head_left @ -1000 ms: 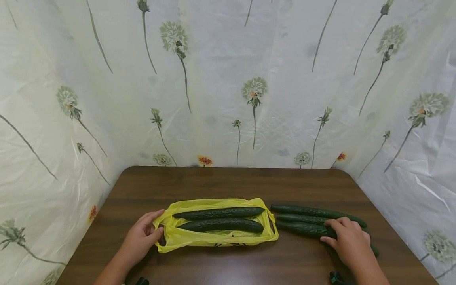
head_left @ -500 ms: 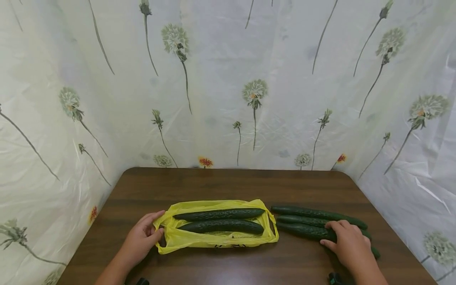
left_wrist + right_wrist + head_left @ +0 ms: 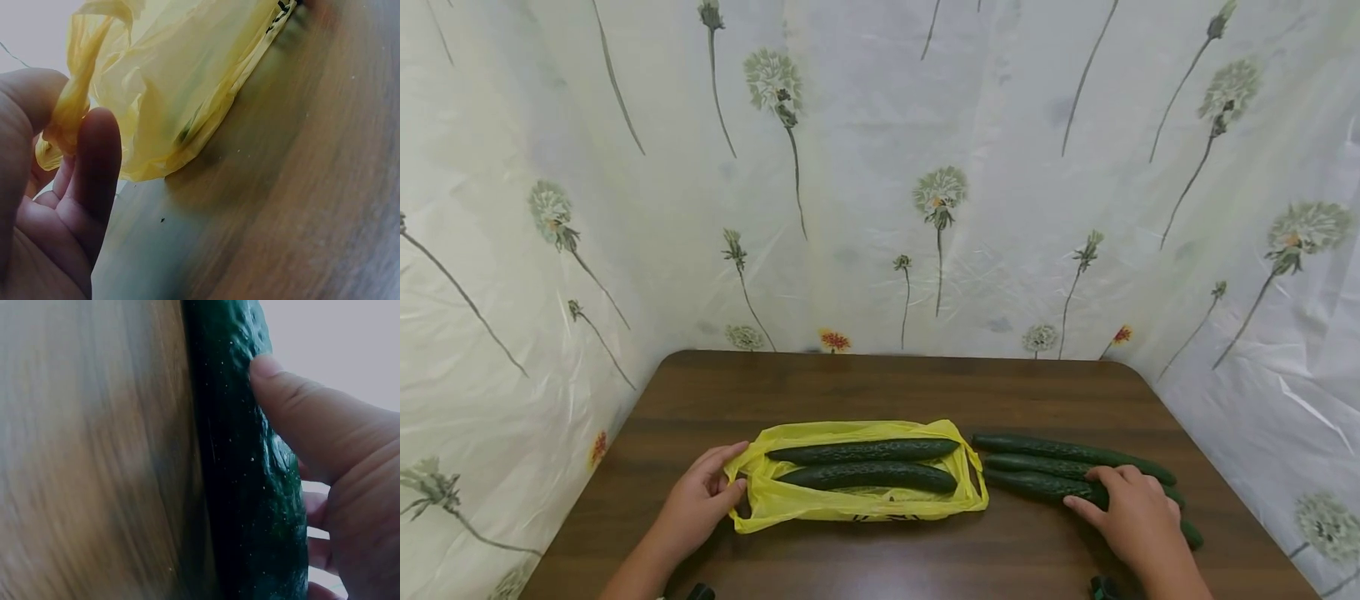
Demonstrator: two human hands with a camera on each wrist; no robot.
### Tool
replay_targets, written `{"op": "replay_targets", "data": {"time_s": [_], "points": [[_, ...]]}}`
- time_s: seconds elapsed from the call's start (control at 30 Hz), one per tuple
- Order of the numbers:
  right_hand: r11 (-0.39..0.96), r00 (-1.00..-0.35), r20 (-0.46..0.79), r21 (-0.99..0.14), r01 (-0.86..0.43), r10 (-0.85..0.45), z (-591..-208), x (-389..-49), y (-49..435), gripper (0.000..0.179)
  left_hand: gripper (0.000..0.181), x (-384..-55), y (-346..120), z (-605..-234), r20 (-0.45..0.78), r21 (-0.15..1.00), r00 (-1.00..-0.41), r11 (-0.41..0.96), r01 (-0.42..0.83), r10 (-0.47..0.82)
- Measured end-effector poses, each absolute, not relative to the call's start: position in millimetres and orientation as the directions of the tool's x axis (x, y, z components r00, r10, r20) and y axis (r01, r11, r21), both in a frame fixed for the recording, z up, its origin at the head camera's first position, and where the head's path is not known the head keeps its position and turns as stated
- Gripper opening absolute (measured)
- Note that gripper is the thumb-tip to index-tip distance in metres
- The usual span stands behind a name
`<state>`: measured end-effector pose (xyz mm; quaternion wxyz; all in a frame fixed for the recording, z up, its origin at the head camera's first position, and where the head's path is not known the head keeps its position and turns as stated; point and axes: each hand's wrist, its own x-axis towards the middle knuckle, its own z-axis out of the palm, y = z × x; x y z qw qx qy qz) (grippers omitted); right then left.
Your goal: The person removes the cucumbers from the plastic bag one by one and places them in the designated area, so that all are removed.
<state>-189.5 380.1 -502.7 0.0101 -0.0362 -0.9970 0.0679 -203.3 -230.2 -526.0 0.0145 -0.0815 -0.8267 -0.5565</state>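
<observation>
Bag (image 3: 808, 505) of thin yellow plastic, lying open on a brown wood-grain table (image 3: 880, 387), its mouth spread upward and longer from left to right than from front to back. Dark print shows on its near side. Contents: two dark green cucumbers, set side by side along the bag's length. The far bagged cucumber (image 3: 863, 452) is nearly straight; the near bagged cucumber (image 3: 887, 477) bows slightly, with yellow plastic visible around both. The person's left hand (image 3: 700, 493) is at the bag's left end, thumb and fingers clamped on a gathered handle (image 3: 74, 115); in the left wrist view, the plastic is bunched between them, and the bag's translucent wall extends beyond. At the right end, a loop of plastic lies just beside the tips of three more cucumbers, which rest outside the bag on the table and slant toward the lower right: a rear cucumber (image 3: 1060, 448), a middle cucumber (image 3: 1030, 463) and a front cucumber (image 3: 1037, 485). The person's right hand (image 3: 1138, 512) grips the front cucumber, fingers curved across it; in the right wrist view, the thumb presses on its glossy, bumpy skin, with the other fingers partly hidden behind. Surroundings: a pale sheet (image 3: 842, 167) printed with dandelions hangs behind the table and along both sides.
</observation>
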Motion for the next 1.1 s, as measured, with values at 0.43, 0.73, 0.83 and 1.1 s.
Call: {"op": "replay_targets", "data": {"time_s": [0.43,0.73,0.83,1.1], "points": [[0.984,-0.995,0.075,-0.172,0.047,0.061,-504,-188,377,0.087,0.051,-203,-230,-526,0.141,0.916,-0.981,0.357,0.181,0.136],[0.977,-0.997,0.069,-0.212,0.007,0.022,-503,-187,368,0.089,0.051,-203,-232,-527,0.142,0.916,-0.980,0.358,0.183,0.137],[0.972,-0.996,0.094,-0.233,-0.018,0.004,-503,-189,364,0.088,0.051,-203,-231,-527,0.147,0.915,-0.980,0.358,0.186,0.133],[0.942,-0.985,0.151,-0.309,-0.133,-0.090,-504,-195,334,0.065,0.050,-203,-230,-528,0.147,0.910,-0.981,0.372,0.184,0.126]]}}
